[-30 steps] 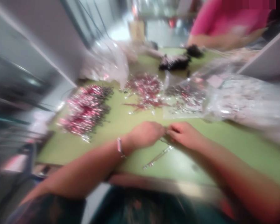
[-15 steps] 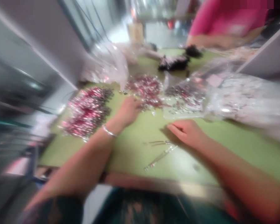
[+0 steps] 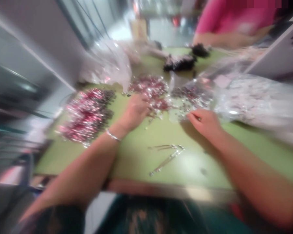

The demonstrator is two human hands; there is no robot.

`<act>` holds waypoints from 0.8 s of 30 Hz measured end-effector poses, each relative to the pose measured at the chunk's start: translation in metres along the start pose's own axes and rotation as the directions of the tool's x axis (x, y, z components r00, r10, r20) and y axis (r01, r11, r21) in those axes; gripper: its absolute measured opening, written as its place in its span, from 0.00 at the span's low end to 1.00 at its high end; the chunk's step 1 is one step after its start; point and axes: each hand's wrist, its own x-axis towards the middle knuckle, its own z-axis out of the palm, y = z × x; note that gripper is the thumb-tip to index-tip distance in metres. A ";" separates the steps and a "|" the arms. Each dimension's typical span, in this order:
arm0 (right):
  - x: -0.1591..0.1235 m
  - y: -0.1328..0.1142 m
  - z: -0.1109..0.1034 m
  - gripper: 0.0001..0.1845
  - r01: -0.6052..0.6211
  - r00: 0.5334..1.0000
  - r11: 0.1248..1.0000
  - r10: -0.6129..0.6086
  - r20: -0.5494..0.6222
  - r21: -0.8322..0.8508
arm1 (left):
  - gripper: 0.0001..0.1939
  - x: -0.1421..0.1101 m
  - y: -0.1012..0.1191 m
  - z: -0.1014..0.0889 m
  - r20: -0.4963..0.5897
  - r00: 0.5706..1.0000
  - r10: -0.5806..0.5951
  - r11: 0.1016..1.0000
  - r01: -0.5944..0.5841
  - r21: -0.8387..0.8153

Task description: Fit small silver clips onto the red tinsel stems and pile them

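Note:
My left hand (image 3: 136,112), with a silver bracelet (image 3: 112,135) at the wrist, has its curled fingers at the near left edge of a pile of small shiny red and silver pieces (image 3: 150,87). What its blurred fingertips hold cannot be made out. My right hand (image 3: 206,123) is closed in a pinch beside a clear plastic bag (image 3: 172,112) with small metal parts on it; anything between the fingertips is too small to name. In front of both hands lie two thin silver strips (image 3: 166,160) in a V shape on the green table (image 3: 136,162).
A larger heap of pink-red and silver strips (image 3: 86,113) lies on the left. Clear plastic bags (image 3: 107,65) stand behind it, and a big filled bag (image 3: 256,100) lies on the right. Black bundles (image 3: 180,63) are farther back. Across the table sits a person in a pink top (image 3: 215,19).
My right hand has moved away from the silver strips, forward to the plastic bag's near edge. My left hand stays at the red pile, where a few pieces near its fingers have shifted.

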 end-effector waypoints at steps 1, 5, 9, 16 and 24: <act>0.002 0.004 0.001 0.18 -0.020 1.000 1.000 0.020 -0.021 -0.006 | 0.04 0.001 -0.002 -0.001 -0.046 0.997 -0.069 0.996 0.066 -0.063; 0.012 0.016 0.005 0.12 -0.096 0.994 0.988 0.090 -0.055 -0.118 | 0.01 0.005 -0.014 -0.002 -0.187 0.937 -0.295 0.898 0.206 -0.389; 0.015 0.011 0.011 0.14 -0.012 0.999 0.968 0.023 0.040 -0.250 | 0.02 0.011 -0.024 -0.001 -0.202 0.889 -0.412 0.754 0.208 -0.623; 0.014 -0.006 0.016 0.14 0.100 0.987 0.904 -0.037 0.155 -0.416 | 0.08 0.011 -0.002 -0.017 -0.295 0.781 -0.551 0.662 0.194 -0.724; 0.017 -0.005 0.014 0.14 0.082 0.985 0.886 -0.004 0.171 -0.456 | 0.09 -0.001 0.030 -0.008 0.142 0.857 -0.495 0.656 0.476 -0.586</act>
